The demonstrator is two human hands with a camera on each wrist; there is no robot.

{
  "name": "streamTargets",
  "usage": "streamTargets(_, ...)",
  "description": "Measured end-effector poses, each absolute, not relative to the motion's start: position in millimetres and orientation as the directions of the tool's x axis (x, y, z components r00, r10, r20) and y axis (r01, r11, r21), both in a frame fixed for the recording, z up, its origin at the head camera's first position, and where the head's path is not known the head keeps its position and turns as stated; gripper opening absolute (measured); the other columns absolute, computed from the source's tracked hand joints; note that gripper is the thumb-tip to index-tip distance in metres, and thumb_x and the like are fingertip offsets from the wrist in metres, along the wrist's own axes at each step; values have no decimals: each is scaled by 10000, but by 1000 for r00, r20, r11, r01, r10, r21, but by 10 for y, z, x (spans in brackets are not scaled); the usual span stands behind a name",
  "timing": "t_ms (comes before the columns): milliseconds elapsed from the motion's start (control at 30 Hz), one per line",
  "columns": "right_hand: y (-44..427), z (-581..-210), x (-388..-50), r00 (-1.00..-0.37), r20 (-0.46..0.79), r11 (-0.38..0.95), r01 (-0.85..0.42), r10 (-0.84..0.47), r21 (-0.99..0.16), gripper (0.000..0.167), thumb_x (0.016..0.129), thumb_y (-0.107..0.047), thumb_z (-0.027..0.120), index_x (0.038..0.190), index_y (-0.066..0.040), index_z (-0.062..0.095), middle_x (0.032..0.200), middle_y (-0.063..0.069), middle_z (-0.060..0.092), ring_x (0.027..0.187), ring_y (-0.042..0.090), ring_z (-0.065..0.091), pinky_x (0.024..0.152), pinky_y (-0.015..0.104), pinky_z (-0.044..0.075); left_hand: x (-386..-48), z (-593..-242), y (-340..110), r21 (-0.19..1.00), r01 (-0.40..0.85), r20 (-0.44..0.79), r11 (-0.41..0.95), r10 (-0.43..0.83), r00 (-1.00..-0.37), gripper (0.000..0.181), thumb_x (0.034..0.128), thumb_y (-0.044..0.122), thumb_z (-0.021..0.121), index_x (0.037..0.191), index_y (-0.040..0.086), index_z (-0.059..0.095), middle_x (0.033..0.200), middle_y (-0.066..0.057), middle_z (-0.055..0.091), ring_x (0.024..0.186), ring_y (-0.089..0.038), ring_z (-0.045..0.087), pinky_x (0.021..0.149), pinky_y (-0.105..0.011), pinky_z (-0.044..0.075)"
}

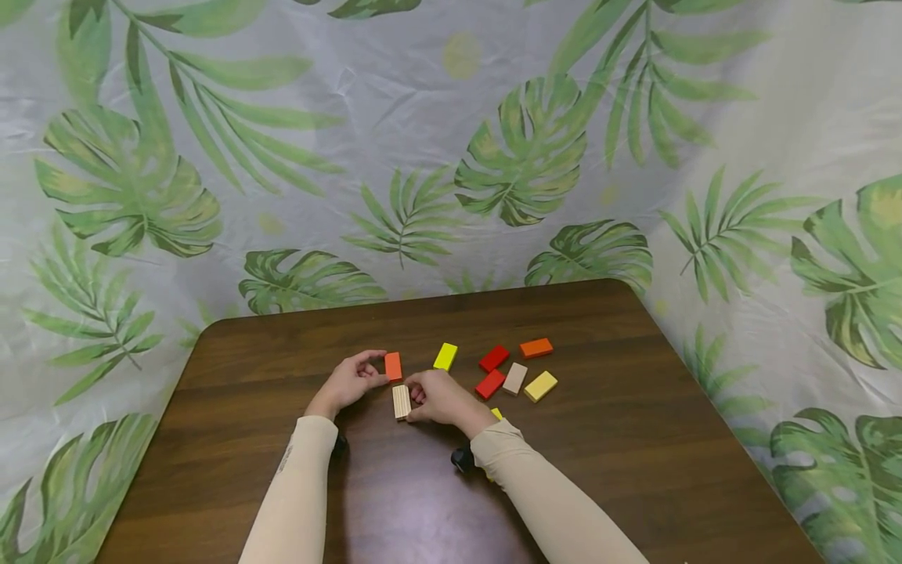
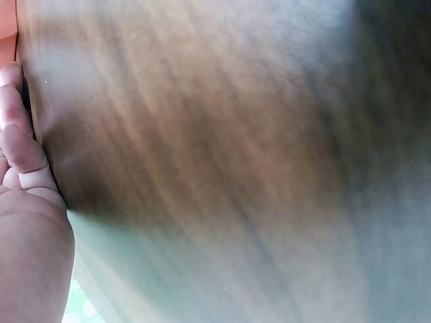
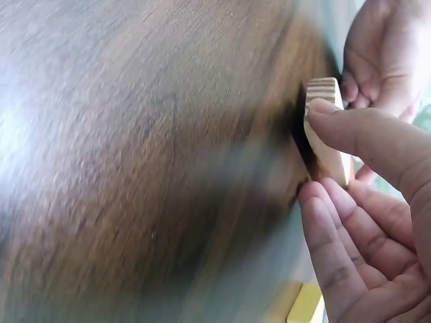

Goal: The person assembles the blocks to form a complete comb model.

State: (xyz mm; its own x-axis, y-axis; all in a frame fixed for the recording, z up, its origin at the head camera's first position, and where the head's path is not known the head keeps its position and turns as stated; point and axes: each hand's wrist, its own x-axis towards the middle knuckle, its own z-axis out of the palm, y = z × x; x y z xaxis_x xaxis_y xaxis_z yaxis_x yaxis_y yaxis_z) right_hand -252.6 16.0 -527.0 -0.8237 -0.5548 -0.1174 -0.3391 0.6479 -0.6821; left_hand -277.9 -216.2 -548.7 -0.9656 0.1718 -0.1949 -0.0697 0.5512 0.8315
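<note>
Near the middle of the table, my left hand (image 1: 350, 381) pinches an orange block (image 1: 393, 366) by its ends between thumb and finger. Just in front of it is a pale wooden block (image 1: 402, 403) with striped grooves, which my right hand (image 1: 442, 398) grips between thumb and fingers. In the right wrist view the right thumb presses on the grooved side of the wooden block (image 3: 326, 134), and the left hand (image 3: 387, 60) is close behind it. The left wrist view catches only an edge of the orange block (image 2: 7, 33) beside the curled fingers.
A bright yellow block (image 1: 445, 356) lies beyond the right hand. Farther right are two red blocks (image 1: 494, 358), another orange block (image 1: 535, 348), a pale block (image 1: 515, 378) and a light yellow block (image 1: 541, 386). The right forearm partly hides another yellow block (image 1: 496, 413). A leaf-patterned curtain (image 1: 402, 117) hangs behind the table.
</note>
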Motion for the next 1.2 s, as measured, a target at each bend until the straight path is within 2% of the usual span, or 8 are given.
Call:
streamTargets(500, 22, -5330, -2524, -864, -93, 695, -329, -494, -640, 553, 847, -90, 923, 1333, 49, 699, 958, 52, 711, 842, 99, 596, 802, 230, 563, -2784, -5504, -2156, 829, -70, -196, 555, 172, -965, 556, 993, 229, 788, 1512, 136, 613, 960, -42, 647, 800, -174, 536, 691, -294, 431)
streamTargets(800, -15, -5372, -2524, -861, -64, 690, -357, -504, -630, 593, 856, -91, 916, 1379, 53, 674, 961, 64, 718, 834, 87, 599, 792, 212, 558, -2777, -5503, -2148, 830, -74, -201, 552, 173, -964, 555, 984, 215, 797, 1505, 146, 621, 959, -40, 636, 794, -180, 530, 685, -281, 434)
streamTargets(1200, -33, -5348, -2506, -863, -70, 710, -362, -500, -604, 575, 858, -106, 917, 1364, 42, 689, 969, 68, 724, 828, 81, 591, 787, 201, 549, -2778, -5513, -2160, 833, -62, -192, 550, 182, -964, 563, 989, 212, 792, 1514, 125, 609, 951, -37, 631, 788, -165, 528, 671, -272, 431)
